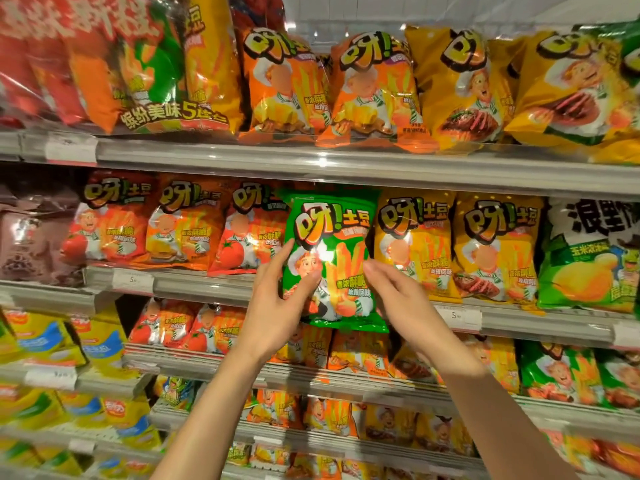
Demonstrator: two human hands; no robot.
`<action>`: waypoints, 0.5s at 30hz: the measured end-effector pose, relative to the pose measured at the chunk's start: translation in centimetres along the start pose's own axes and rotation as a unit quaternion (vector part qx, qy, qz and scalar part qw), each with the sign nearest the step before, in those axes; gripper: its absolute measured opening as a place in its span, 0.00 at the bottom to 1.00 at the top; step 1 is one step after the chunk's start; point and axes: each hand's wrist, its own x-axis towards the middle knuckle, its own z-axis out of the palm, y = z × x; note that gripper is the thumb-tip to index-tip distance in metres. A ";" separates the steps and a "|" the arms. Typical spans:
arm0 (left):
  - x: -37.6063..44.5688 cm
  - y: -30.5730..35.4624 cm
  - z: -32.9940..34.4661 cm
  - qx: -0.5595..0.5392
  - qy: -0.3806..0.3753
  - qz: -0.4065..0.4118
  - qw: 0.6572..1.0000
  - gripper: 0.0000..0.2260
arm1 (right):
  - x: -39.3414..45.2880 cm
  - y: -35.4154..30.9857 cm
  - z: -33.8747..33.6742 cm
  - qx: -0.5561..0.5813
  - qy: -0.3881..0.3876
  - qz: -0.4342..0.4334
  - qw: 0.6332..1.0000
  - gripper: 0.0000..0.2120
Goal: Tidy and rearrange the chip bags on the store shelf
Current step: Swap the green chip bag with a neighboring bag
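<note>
A green chip bag [332,237] stands upright in front of the middle shelf [346,178], between a red tomato bag [249,230] and a yellow bag [412,244]. My left hand [277,306] grips its lower left edge, thumb across the front. My right hand [398,299] touches the bag's lower right side with the fingertips; whether it grips the bag is unclear. The bag's bottom hangs below the shelf's front rail.
More orange and yellow bags fill the top shelf [311,157], with a multipack [138,64] at the left. A green and white bag [588,254] stands at the right. Lower shelves hold small bags. Price tags [457,317] sit on the rails.
</note>
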 end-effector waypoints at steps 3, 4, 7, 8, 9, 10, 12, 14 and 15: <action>-0.8 -0.4 -0.6 -0.010 -0.008 -0.014 1.000 0.31 | -0.6 0.5 1.0 0.000 0.011 0.005 1.000 0.28; -1.1 -0.5 -0.8 -0.019 -0.009 -0.020 1.000 0.30 | -0.8 0.7 1.1 -0.002 0.013 0.010 1.000 0.26; -1.8 -0.9 -1.3 -0.057 -0.001 -0.040 0.998 0.31 | -1.5 1.4 1.8 0.008 0.015 0.022 1.000 0.20; -2.0 -1.1 -1.4 -0.066 -0.002 -0.049 0.997 0.32 | -1.6 1.5 2.1 0.019 0.024 0.025 0.999 0.18; -2.3 -1.1 -1.4 -0.076 -0.005 -0.061 0.995 0.32 | -1.9 1.7 2.3 0.030 0.036 0.026 0.999 0.16; -2.4 -1.4 -1.4 -0.088 -0.011 -0.074 0.993 0.33 | -2.2 2.0 2.5 0.037 0.046 0.029 0.998 0.16; -2.7 -2.1 -1.1 -0.094 -0.020 -0.090 0.991 0.35 | -3.1 2.5 2.6 0.048 0.062 0.036 0.996 0.17; -3.2 -2.4 -0.5 -0.097 -0.033 -0.099 0.990 0.36 | -4.2 3.1 2.1 0.055 0.076 0.047 0.995 0.17; -3.5 -2.6 0.0 -0.103 -0.039 -0.100 0.989 0.33 | -4.7 3.4 1.8 0.055 0.083 0.053 0.994 0.18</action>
